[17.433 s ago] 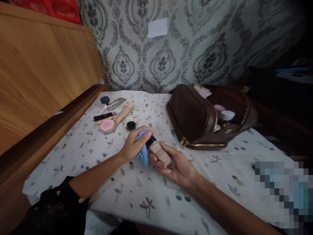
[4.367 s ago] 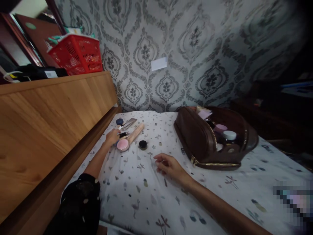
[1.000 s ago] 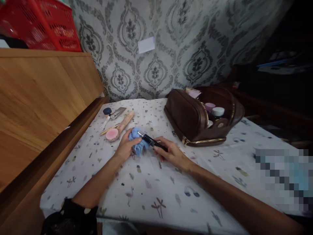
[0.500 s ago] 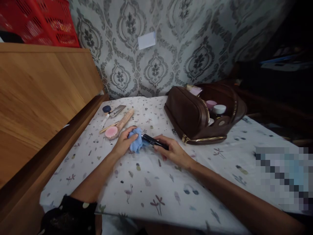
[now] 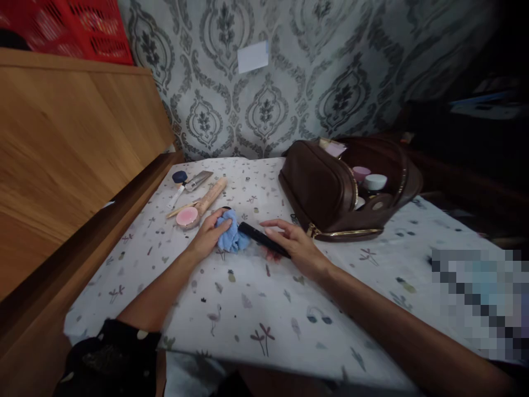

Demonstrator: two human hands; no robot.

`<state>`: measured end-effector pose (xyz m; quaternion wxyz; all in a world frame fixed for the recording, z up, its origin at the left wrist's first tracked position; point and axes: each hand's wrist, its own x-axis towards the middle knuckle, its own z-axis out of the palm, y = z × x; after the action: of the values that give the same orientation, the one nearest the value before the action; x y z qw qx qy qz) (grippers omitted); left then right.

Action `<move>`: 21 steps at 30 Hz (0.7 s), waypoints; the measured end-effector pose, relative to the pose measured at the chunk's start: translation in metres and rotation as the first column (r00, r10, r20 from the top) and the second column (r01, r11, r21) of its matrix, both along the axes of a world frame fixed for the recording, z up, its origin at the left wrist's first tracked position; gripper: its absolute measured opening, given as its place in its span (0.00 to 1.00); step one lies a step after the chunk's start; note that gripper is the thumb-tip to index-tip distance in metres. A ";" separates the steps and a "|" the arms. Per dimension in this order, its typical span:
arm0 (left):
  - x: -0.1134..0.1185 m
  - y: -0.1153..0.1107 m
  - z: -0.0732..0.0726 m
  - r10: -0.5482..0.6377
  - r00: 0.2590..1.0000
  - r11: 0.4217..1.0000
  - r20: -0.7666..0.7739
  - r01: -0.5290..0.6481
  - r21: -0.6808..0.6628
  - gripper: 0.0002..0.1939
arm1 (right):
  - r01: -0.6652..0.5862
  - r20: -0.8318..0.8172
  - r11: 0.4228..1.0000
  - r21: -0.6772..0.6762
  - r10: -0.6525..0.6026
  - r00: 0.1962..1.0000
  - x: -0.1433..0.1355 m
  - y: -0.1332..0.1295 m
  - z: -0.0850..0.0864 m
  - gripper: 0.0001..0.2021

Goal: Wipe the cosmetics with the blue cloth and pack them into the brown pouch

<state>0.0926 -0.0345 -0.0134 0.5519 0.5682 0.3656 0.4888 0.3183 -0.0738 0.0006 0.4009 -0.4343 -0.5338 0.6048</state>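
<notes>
A crumpled blue cloth is bunched in my left hand, its fingers closed round it. My right hand holds a slim black tube-shaped item, thumb and fingers along its side. The left end of this item meets the cloth; what lies inside the cloth is hidden, apart from a small dark edge at its top. Just left of my left hand lie a round pink compact and a beige tube.
A brown cosmetic bag stands unzipped at the back right, with jars inside, including a white-lidded one. A dark blue lid and a silver item lie at the back left. A wooden panel borders the left side.
The black item has turned in my right hand, and its printed side no longer shows. My right fingers have straightened somewhat. The view has shifted slightly; the cloth stays in my left hand.
</notes>
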 end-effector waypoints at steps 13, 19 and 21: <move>-0.001 -0.001 -0.001 -0.009 1.000 1.000 -0.024 0.009 -0.030 0.20 | -0.062 0.130 0.988 0.142 0.044 0.990 0.003 0.002 -0.005 0.22; -0.001 -0.001 0.004 0.012 1.000 1.000 0.004 -0.012 -0.012 0.19 | -0.117 0.055 0.992 0.042 0.115 0.992 0.005 -0.001 0.000 0.25; 0.001 -0.003 0.007 0.016 0.999 0.999 0.047 -0.014 -0.043 0.19 | -0.134 0.030 0.990 0.030 0.133 0.991 0.005 -0.002 0.001 0.25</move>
<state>0.0932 -0.0371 -0.0068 0.5687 0.5418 0.3668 0.4985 0.3230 -0.0761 0.0021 0.3588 -0.3994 -0.5770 0.6155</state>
